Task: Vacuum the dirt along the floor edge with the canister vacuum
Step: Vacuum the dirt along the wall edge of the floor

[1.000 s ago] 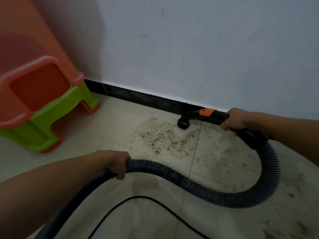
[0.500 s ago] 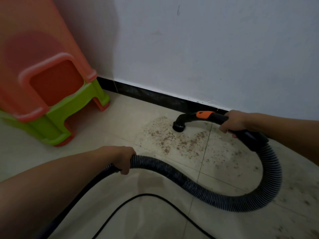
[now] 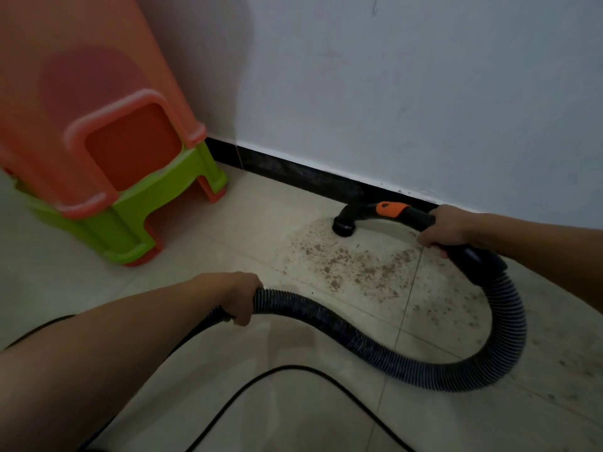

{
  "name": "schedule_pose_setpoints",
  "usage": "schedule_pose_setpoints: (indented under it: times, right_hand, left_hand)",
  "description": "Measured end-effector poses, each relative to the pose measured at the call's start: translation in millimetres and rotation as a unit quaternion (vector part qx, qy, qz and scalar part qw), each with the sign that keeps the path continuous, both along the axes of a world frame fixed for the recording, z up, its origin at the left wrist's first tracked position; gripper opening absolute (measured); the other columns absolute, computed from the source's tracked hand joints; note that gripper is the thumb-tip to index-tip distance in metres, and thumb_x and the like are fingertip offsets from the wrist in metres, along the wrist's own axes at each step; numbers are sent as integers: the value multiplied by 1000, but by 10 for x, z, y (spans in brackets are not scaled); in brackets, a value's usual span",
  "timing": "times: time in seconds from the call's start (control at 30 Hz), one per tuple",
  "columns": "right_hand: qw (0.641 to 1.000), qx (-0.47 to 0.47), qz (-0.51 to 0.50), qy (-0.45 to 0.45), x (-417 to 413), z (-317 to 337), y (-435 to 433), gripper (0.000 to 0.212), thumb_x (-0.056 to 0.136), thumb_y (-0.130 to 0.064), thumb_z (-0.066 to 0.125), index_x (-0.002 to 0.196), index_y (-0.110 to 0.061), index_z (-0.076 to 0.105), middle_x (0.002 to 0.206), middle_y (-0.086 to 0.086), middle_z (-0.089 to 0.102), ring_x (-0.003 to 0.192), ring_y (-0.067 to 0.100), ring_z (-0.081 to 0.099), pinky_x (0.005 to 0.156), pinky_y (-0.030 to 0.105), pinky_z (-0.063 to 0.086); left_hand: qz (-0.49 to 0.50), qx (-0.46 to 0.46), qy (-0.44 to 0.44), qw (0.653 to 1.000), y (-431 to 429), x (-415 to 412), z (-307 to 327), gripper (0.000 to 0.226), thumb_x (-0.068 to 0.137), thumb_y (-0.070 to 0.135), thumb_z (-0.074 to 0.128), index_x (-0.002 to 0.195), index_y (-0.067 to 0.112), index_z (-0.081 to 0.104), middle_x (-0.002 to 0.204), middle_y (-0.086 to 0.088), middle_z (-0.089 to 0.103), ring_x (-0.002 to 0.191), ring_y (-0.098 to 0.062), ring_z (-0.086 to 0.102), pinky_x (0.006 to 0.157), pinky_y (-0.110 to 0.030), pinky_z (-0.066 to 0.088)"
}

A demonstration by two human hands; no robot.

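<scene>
While the nozzle [image 3: 344, 227] is being held on the floor [image 3: 98, 256] at the skirting [image 3: 293, 171], wand [image 3: 419, 219] and hose [image 3: 359, 337] are being clasped fully by right grip [image 3: 447, 228] and left grip [image 3: 239, 296]; slow flat passes are being called for over the dirt [image 3: 352, 265] alongside.

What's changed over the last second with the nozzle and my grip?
The nozzle slid left along the baseboard, away from the grout line, onto the dirt patch's wall-side edge. Unchanged: right hand grips the handle, left hand grips the hose; stools and cable stay put.
</scene>
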State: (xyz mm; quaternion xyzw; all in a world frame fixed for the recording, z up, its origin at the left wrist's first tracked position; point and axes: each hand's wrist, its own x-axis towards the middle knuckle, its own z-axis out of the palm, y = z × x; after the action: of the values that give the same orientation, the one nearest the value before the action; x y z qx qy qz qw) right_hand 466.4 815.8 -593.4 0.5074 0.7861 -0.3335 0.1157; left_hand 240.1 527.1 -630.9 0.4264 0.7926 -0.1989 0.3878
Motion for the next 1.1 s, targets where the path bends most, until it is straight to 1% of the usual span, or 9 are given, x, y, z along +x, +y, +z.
schedule_pose_setpoints:
  times: [0.07, 0.2, 0.33, 0.5, 0.6, 0.73, 0.9, 1.03, 1.1]
  right_hand:
    - [1000, -28, 3, -3, -36, -9, -25, 13, 79, 1, 63, 90, 0, 57, 50, 8, 60, 35, 18, 53, 44, 23, 48]
    - [999, 45, -18, 4, -161, -58, 4, 24, 79, -7, 67, 100, 0, 57, 74, 17, 69, 46, 25, 62, 55, 34, 57]
    - [1000, 10, 9, 1, -232, -61, -30, 19, 77, -2, 65, 94, 1, 57, 56, 13, 62, 39, 22, 54, 48, 26, 49]
    - [999, 47, 4, 9, -388, -90, -61, 26, 81, -8, 67, 103, 0, 56, 80, 18, 67, 47, 26, 62, 50, 33, 57]
    - [1000, 8, 28, 11, -480, -76, -101, 26, 81, -4, 66, 104, 1, 56, 78, 18, 63, 45, 24, 57, 46, 27, 50]
    - [998, 49, 28, 6, -590, -100, -147, 28, 84, -13, 68, 106, -3, 53, 88, 17, 66, 54, 25, 63, 50, 30, 53]
    - [995, -50, 84, 11, -653, -102, -276, 17, 81, -3, 67, 95, -3, 57, 69, 13, 59, 40, 18, 56, 40, 22, 46]
    - [996, 22, 79, 23, -745, -152, -329, 22, 83, -12, 70, 99, -8, 56, 83, 14, 64, 52, 22, 62, 46, 26, 50]
    - [994, -2, 108, 13, -760, -140, -364, 19, 82, -10, 70, 96, -9, 56, 80, 12, 64, 48, 19, 62, 46, 25, 49]
  left_hand:
    - [-1, -10, 2, 1000, -27, -29, -13, 29, 71, 4, 72, 96, 11, 59, 96, -13, 70, 67, -22, 65, 60, -31, 53]
    - [15, -12, -9, 1000, -40, -52, -50, 29, 70, 4, 71, 96, 10, 60, 89, -12, 69, 64, -22, 65, 61, -31, 54]
    - [15, -5, -11, 1000, -30, -108, -59, 29, 70, 3, 71, 97, 9, 62, 90, -14, 70, 63, -22, 65, 61, -31, 55]
    - [22, -34, -21, 999, -90, -118, -76, 27, 72, 2, 69, 97, 8, 60, 70, -7, 64, 62, -22, 64, 63, -31, 53]
    - [22, -39, -20, 999, -144, -142, -82, 28, 73, 2, 69, 99, 8, 61, 79, -10, 65, 66, -24, 64, 64, -32, 54]
    - [29, -53, -21, 998, -226, -163, -94, 32, 72, 4, 70, 103, 7, 63, 81, -11, 67, 67, -23, 66, 65, -32, 55]
    - [34, -57, -20, 998, -303, -191, -94, 37, 72, 3, 70, 108, 5, 64, 85, -13, 68, 68, -24, 66, 63, -32, 54]
    - [34, -67, -16, 997, -342, -156, -97, 38, 72, 4, 71, 109, 6, 64, 83, -11, 68, 67, -23, 66, 62, -31, 53]
    - [34, -64, -15, 997, -351, -161, -92, 37, 72, 4, 71, 108, 6, 64, 84, -12, 68, 67, -23, 66, 64, -32, 55]
